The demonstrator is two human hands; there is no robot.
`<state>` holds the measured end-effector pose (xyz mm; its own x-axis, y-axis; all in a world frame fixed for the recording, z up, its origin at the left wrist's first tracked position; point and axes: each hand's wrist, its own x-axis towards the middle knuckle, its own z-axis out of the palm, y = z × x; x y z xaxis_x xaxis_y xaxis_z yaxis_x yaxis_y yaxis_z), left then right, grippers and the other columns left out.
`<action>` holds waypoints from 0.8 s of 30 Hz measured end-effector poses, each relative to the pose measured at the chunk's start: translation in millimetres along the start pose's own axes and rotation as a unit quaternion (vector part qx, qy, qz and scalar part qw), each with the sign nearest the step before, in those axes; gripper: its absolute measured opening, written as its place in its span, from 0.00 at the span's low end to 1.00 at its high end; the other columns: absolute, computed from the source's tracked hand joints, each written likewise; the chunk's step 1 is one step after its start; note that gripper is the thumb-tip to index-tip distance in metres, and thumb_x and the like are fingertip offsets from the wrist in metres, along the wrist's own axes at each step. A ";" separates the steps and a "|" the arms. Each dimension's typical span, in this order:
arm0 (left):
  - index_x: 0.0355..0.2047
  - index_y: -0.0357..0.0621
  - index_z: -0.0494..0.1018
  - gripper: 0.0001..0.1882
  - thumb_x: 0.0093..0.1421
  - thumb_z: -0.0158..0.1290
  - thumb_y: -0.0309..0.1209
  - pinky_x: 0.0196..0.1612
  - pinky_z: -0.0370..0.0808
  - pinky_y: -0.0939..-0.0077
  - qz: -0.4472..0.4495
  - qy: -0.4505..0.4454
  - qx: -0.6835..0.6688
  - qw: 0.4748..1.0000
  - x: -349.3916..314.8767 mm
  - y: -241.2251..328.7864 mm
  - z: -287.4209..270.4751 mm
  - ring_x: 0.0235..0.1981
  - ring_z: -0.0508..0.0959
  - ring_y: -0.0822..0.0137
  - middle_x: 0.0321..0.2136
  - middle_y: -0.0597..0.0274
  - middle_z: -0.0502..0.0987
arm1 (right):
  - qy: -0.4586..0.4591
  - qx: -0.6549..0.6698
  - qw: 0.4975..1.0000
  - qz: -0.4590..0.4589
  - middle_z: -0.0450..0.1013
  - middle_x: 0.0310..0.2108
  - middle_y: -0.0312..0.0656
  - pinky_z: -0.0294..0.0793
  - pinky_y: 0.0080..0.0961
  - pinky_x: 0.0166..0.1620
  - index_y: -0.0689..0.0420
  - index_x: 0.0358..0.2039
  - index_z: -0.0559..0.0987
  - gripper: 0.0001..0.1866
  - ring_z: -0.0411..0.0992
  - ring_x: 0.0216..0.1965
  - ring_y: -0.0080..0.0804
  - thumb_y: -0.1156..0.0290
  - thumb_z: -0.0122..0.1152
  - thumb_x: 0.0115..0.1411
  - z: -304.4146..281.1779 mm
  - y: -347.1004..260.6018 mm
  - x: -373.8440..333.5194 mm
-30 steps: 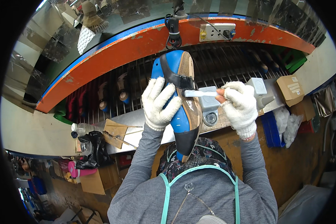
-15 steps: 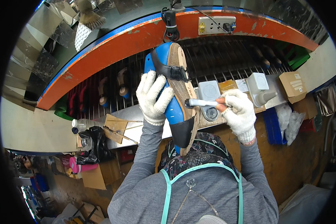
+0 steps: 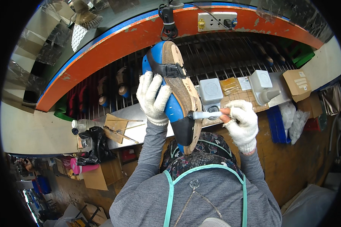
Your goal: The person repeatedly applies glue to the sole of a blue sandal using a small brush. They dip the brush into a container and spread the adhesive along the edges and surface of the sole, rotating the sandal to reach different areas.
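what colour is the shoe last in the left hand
Bright blue; the shoe last shows best in the head view.

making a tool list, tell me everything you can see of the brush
The brush has a pale, whitish handle that looks like smooth plastic, and a short tuft of dark bristles. It lies nearly level across the view, bristles toward the left. The gloved right hand pinches it between fingertips, which hide the handle's far end. The bristles are at the edge of the shoe's lower black band, apparently touching it.
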<state>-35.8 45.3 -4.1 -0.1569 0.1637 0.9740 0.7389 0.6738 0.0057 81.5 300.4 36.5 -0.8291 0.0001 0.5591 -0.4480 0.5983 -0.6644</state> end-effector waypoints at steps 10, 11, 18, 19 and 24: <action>0.51 0.55 0.72 0.22 0.55 0.63 0.36 0.60 0.69 0.41 -0.054 0.019 0.038 0.998 -11.6 14.0 12.0 0.60 0.73 0.45 0.55 0.53 0.75 | -0.032 0.217 0.930 0.296 0.70 0.24 0.31 0.64 0.19 0.30 0.63 0.36 0.82 0.08 0.64 0.26 0.16 0.71 0.64 0.62 17.1 3.2 -10.4; 0.51 0.55 0.72 0.23 0.55 0.63 0.36 0.60 0.69 0.42 -0.057 0.011 0.045 0.997 -14.0 14.6 12.0 0.60 0.73 0.44 0.55 0.53 0.75 | -0.059 0.262 0.901 0.341 0.71 0.24 0.30 0.64 0.19 0.30 0.63 0.36 0.82 0.09 0.64 0.27 0.16 0.70 0.64 0.62 14.8 0.0 -15.2; 0.54 0.55 0.72 0.28 0.53 0.65 0.38 0.61 0.67 0.41 -0.078 -0.019 0.052 0.995 -30.4 13.1 14.9 0.61 0.72 0.45 0.56 0.54 0.75 | -0.071 0.255 0.893 0.364 0.71 0.26 0.31 0.65 0.19 0.32 0.64 0.37 0.83 0.10 0.65 0.28 0.16 0.69 0.64 0.62 6.5 -28.2 -43.0; 0.54 0.55 0.72 0.28 0.53 0.65 0.38 0.61 0.67 0.42 -0.084 -0.024 0.052 0.995 -32.2 13.5 15.0 0.61 0.72 0.45 0.56 0.54 0.75 | -0.060 0.246 0.898 0.361 0.71 0.27 0.32 0.65 0.19 0.32 0.64 0.37 0.83 0.09 0.65 0.28 0.17 0.70 0.64 0.62 9.5 -29.5 -44.2; 0.54 0.56 0.73 0.27 0.53 0.65 0.37 0.61 0.67 0.42 -0.100 -0.038 0.043 0.993 -38.8 18.6 12.9 0.61 0.72 0.46 0.56 0.55 0.75 | -0.011 0.197 0.931 0.306 0.72 0.31 0.37 0.66 0.19 0.32 0.65 0.37 0.83 0.07 0.67 0.27 0.19 0.75 0.64 0.61 22.2 -28.3 -46.8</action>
<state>-24.4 60.8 -44.7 -0.3453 0.0721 0.9357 0.6296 0.7572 0.1740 125.6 265.6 18.2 -0.9741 0.2260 0.0078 0.0269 0.1502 -0.9883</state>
